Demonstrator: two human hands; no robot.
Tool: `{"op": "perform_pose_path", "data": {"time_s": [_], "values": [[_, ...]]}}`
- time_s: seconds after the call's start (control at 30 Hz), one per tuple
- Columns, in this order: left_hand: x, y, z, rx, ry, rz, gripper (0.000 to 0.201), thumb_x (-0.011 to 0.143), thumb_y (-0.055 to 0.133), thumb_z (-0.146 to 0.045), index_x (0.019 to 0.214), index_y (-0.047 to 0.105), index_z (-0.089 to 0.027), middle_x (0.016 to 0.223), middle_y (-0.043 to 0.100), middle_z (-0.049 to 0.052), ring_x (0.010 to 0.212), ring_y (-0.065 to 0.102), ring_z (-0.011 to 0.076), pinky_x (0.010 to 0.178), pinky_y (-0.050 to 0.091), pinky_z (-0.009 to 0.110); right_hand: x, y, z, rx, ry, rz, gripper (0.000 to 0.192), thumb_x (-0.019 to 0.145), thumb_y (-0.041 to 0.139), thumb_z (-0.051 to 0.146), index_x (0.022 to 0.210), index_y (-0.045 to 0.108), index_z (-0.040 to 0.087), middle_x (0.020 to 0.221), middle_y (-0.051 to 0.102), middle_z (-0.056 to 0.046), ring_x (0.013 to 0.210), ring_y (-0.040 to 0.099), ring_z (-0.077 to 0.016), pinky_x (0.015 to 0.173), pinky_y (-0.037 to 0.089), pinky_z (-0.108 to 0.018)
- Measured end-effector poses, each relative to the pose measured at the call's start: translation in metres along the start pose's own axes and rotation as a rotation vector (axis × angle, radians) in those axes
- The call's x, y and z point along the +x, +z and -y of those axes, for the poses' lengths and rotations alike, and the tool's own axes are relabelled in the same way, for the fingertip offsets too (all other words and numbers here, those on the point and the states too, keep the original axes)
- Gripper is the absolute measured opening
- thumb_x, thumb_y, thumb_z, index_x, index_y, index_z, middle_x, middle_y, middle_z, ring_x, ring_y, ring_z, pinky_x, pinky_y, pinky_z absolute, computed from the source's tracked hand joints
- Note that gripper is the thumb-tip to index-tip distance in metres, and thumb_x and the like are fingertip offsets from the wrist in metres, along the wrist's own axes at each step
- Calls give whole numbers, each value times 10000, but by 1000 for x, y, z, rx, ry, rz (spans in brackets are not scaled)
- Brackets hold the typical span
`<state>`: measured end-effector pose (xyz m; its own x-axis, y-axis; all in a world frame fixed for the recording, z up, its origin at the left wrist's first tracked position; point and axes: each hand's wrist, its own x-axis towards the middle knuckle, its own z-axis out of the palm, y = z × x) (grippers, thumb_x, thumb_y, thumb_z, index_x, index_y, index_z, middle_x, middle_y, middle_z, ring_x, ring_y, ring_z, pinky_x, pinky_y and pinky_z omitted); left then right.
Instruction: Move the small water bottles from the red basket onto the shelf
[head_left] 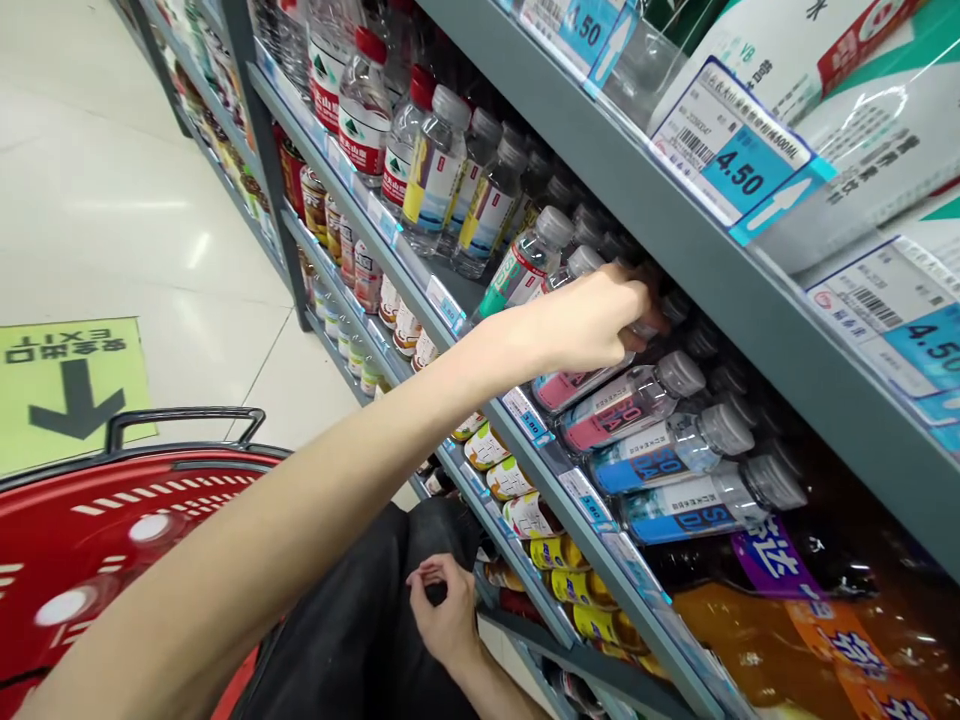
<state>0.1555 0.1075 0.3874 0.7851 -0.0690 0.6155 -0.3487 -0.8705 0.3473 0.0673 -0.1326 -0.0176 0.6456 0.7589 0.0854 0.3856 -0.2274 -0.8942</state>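
Note:
My left hand (611, 315) reaches into the middle shelf, its fingers curled around the top of a soda water bottle (566, 388) with a pink label. Its fingertips and most of the cap are hidden. Just left of the hand stands a green-labelled bottle (517, 270); on its other side are another pink soda bottle (611, 410) and blue soda bottles (660, 455). My right hand (446, 610) is low over my dark trousers, thumb and forefinger curled into a ring with nothing visible inside.
A red shopping basket (45, 510) with white-capped bottles in it stands at lower left. The upper shelf edge (637, 150) runs close above my left hand. Red-capped water bottles (364, 110) and large orange bottles (750, 640) flank the row. A yellow exit sign (120, 370) marks the floor.

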Motion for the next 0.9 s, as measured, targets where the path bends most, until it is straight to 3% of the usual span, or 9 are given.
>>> {"op": "perform_pose_path", "data": {"time_s": [0.13,0.47,0.67,0.73,0.83,0.9], "values": [[-1,-7,-2,-61,-44,72,569,828,471,-36,1316,717,-198,1269,717,79,1285,650,255,1168,500,448,1,-1,5,15,-13,6,53,916,642,268,957,651,237,827,783,-17,748,773,-205,749,639,-301],[-4,-3,0,-5,2,61,588,850,461,-21,1368,680,-193,1328,706,82,1322,621,248,1172,491,425,-1,0,6,15,1,14,56,908,628,245,959,651,242,826,783,-9,760,774,-198,747,630,-283],[-7,3,5,45,-29,-81,621,836,529,-74,1437,629,-189,1422,658,110,1388,562,315,1205,452,498,2,-1,6,4,21,22,64,914,644,280,961,658,239,833,780,-17,772,769,-202,767,625,-287],[-6,5,5,39,-33,-73,590,852,526,-89,1422,641,-192,1397,674,113,1355,589,308,1187,472,495,3,-1,8,9,26,30,79,910,656,295,954,662,229,852,779,-27,786,768,-205,775,624,-291],[-4,7,0,29,-26,-20,551,886,499,-86,1402,659,-199,1333,711,107,1276,645,270,1146,515,452,-4,-12,28,27,36,67,112,925,656,306,989,676,216,924,781,-40,836,765,-203,803,621,-295],[-3,8,-6,69,-51,-26,546,905,480,-78,1403,663,-209,1325,717,99,1258,658,250,1131,528,420,-15,-36,61,5,15,99,126,963,616,283,1037,695,219,987,775,-43,901,755,-193,831,613,-288]]}}
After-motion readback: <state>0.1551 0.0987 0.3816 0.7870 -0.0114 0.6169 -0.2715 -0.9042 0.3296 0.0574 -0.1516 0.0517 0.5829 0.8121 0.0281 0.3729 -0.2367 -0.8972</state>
